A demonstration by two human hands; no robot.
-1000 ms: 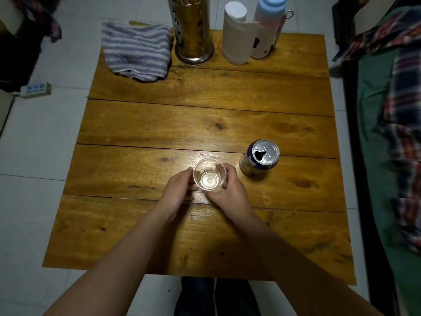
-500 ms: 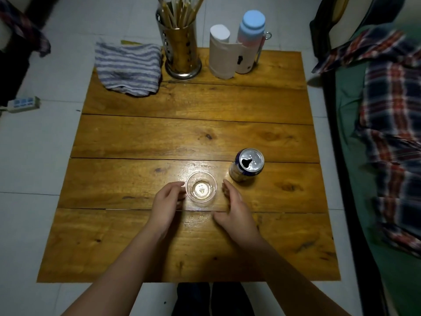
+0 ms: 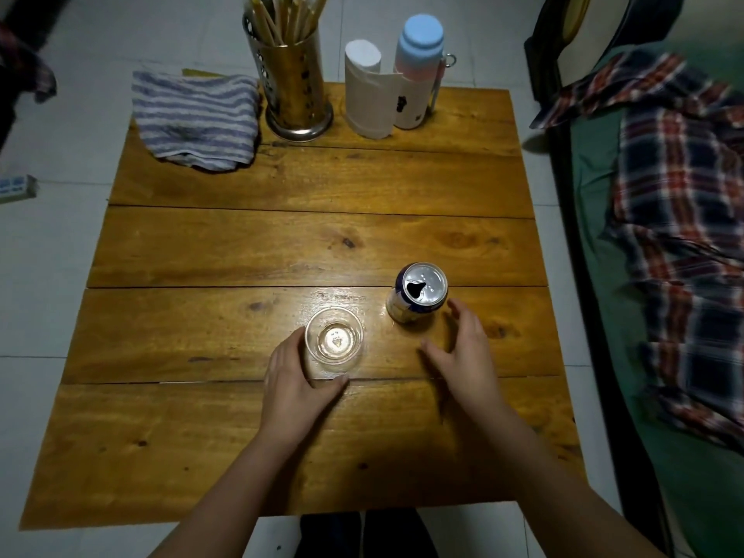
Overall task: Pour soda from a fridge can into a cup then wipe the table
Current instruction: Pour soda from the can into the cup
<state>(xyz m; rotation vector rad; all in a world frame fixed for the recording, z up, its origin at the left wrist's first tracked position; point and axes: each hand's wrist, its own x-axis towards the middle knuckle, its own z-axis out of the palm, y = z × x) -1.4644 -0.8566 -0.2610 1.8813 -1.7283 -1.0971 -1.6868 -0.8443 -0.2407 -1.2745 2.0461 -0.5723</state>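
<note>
A clear glass cup [image 3: 334, 341] stands upright on the wooden table [image 3: 282, 243], near the front middle. My left hand [image 3: 296, 390] curls around its near left side, fingers touching the glass. An opened soda can [image 3: 416, 294] stands upright just right of the cup. My right hand [image 3: 463, 352] sits on the can's near right side with fingers spread, thumb and forefinger apart, not closed on it. A striped blue and white cloth [image 3: 197, 118] lies crumpled at the table's back left corner.
Along the back edge stand a metal holder of chopsticks [image 3: 292, 82], a paper roll [image 3: 368, 94] and a pink bottle with a blue cap [image 3: 416, 70]. A bed with a plaid shirt [image 3: 680, 219] runs along the right. White tiled floor surrounds the table.
My right hand left the cup and moved right toward the can. My left hand stayed on the cup. The camera view shifted back a little.
</note>
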